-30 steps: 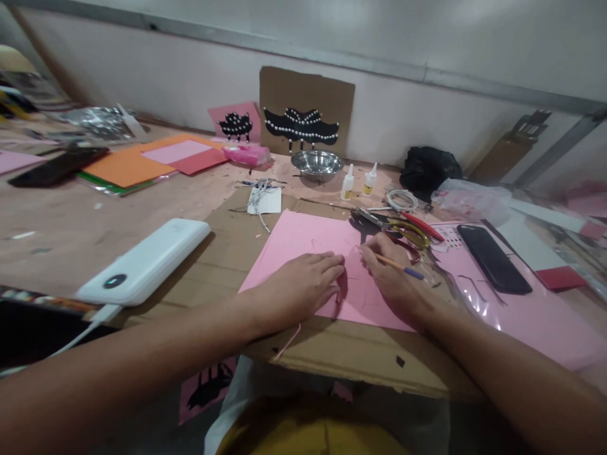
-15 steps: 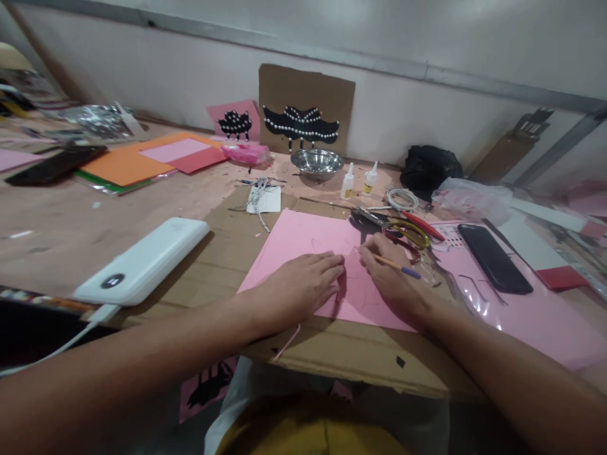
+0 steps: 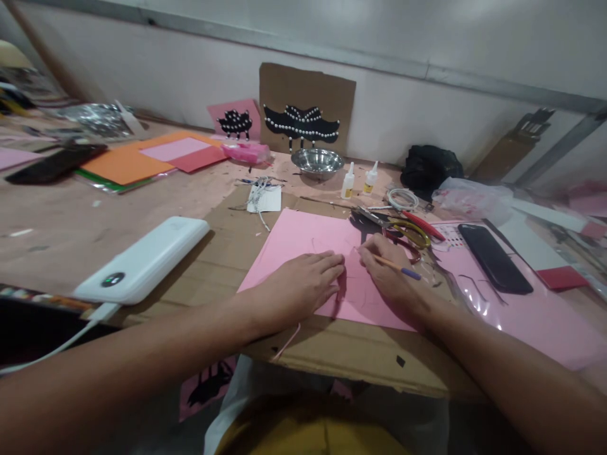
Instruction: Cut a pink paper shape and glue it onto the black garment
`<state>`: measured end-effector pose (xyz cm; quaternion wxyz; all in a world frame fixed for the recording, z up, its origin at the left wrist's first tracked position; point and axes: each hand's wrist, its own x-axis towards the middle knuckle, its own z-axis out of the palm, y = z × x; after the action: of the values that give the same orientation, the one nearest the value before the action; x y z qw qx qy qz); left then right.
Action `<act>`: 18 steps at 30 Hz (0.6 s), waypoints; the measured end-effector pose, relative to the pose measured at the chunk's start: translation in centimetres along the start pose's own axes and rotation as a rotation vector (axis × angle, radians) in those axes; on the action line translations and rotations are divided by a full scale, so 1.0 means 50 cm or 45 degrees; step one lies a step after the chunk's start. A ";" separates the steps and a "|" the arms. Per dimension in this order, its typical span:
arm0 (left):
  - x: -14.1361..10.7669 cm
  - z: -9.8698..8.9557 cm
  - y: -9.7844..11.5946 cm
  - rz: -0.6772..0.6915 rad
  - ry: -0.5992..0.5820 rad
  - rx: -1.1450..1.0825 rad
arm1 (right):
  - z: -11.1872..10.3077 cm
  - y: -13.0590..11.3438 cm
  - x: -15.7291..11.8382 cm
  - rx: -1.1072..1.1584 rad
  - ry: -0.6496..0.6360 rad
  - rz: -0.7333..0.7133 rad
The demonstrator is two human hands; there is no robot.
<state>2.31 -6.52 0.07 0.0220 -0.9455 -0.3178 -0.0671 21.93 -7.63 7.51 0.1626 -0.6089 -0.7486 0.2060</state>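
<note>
A sheet of pink paper (image 3: 303, 227) lies on a piece of brown cardboard (image 3: 341, 357), with faint drawn lines on it. My left hand (image 3: 308, 281) rests flat on the sheet, fingers stretched out. My right hand (image 3: 386, 272) pinches a pencil (image 3: 396, 267), its tip end near the paper, just right of my left fingertips. Past my right hand, scissors (image 3: 417, 232) with yellowish handles lie over a black cut-out shape (image 3: 367, 225) at the sheet's upper right edge.
A white power bank (image 3: 147, 259) with a cable lies left. Behind stand a metal bowl (image 3: 317, 164) and two glue bottles (image 3: 348, 182). A black phone (image 3: 494, 259) lies right on pink sheets. Beaded black cut-outs (image 3: 301, 126) lean against the wall.
Hands, pencil and paper look almost the same as before. The power bank's small display now shows a green light.
</note>
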 end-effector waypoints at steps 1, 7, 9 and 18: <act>0.000 0.000 0.000 0.003 -0.001 0.006 | 0.001 0.000 0.000 0.006 0.005 -0.005; -0.001 -0.005 0.004 0.011 -0.010 0.047 | 0.006 0.007 0.002 0.023 -0.019 -0.008; 0.000 -0.006 0.005 0.021 -0.023 0.053 | 0.005 0.008 0.002 0.031 -0.023 -0.009; 0.000 -0.001 0.002 0.020 0.003 0.031 | 0.003 0.007 0.002 0.011 -0.037 -0.011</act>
<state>2.37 -6.62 0.11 0.0342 -0.9476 -0.3110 -0.0640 22.15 -7.50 7.21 0.1554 -0.6019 -0.7525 0.2174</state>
